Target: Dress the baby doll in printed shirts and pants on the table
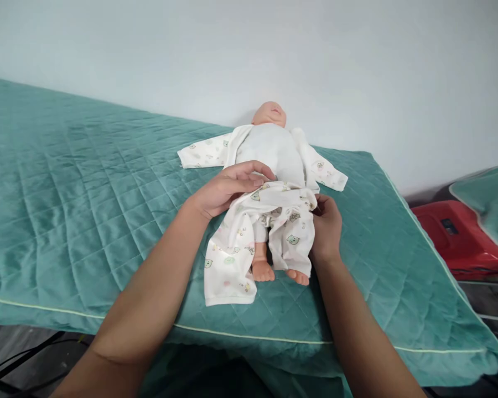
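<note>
A baby doll [269,146] lies on its back, its bare feet toward me. It wears a white printed jacket [205,152], spread apart at the front over a pale torso. White printed baby trousers [232,249] are bunched over its hips. One trouser leg covers a doll leg down to the toes; the other lies flat beside the second leg, which shows outside it. My left hand [226,188] rests at the waistband, fingers stretched over the doll's belly and thumb apart. My right hand [327,224] has curled fingers gripping the trousers' waist at the opposite side; its fingertips are partly hidden.
A green quilted cover [87,204] spreads over the bed, its piped front edge close to me. Behind the doll's head rises a white wall [170,55]. A red case [460,237] stands beyond the bed's right edge, partly under green cloth [489,199].
</note>
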Tool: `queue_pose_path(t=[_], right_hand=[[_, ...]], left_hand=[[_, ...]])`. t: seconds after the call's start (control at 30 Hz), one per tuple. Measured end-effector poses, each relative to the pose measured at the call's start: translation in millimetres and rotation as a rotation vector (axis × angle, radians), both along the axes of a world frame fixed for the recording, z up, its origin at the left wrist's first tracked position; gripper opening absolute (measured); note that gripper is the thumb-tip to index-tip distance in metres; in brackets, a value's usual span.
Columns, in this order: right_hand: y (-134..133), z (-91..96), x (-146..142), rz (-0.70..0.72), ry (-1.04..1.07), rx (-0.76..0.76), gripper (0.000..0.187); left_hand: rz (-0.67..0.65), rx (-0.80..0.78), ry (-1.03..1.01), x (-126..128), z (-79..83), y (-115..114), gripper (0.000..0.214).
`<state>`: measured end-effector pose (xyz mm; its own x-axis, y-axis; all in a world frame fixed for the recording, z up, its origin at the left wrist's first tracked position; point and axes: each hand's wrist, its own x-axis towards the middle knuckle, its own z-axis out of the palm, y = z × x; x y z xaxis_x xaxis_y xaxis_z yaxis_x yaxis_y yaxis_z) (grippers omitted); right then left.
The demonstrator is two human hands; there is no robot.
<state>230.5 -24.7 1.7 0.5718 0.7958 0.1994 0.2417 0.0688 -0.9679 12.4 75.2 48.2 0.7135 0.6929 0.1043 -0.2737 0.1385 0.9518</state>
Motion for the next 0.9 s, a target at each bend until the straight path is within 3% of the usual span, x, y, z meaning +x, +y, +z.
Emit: queue_pose_path(t=[0.27, 0.37, 0.43, 0.53, 0.63, 0.7, 0.8, 0.9], right_hand=[[-8.9, -2.4, -4.7, -0.024, -0.037, 0.132, 0.025], [-15.8, 12.1, -13.8, -0.055, -0.072, 0.274, 0.022], [-15.3, 28.8, -18.1, 0.013, -0.115, 0.296, 0.022], [-1.0, 61.5, -19.5, 0.293, -0.247, 0.128, 0.025], [25.9, 93.6, -15.3, 0.636, -0.359, -0.198, 0.026], [43.9, 107.8, -10.4, 0.817, -0.306, -0.39, 0.028], [60.2, 112.1, -0.3, 0.983, -0.194, -0.542, 0.029], [62.1, 99.8, 10.3, 1.067, -0.18, -0.553, 0.028]], left_hand=[[0.102, -0.002, -0.026, 5.2, 0.5, -6.4, 0.038], [0.091, 0.022, -0.033, 5.6, 0.2, -7.8, 0.047], [0.046, 0.014, -0.035, 5.3, -0.2, -7.9, 0.054], [-0.021, 0.004, -0.024, 4.5, -0.2, -6.7, 0.057], [-0.077, 0.046, 0.01, 3.3, 1.4, -4.1, 0.05], [-0.108, 0.085, 0.053, 2.3, 3.2, -2.4, 0.045], [-0.138, 0.128, 0.102, 1.8, 5.5, -0.8, 0.04], [-0.159, 0.125, 0.095, 4.2, 4.8, 0.1, 0.031]])
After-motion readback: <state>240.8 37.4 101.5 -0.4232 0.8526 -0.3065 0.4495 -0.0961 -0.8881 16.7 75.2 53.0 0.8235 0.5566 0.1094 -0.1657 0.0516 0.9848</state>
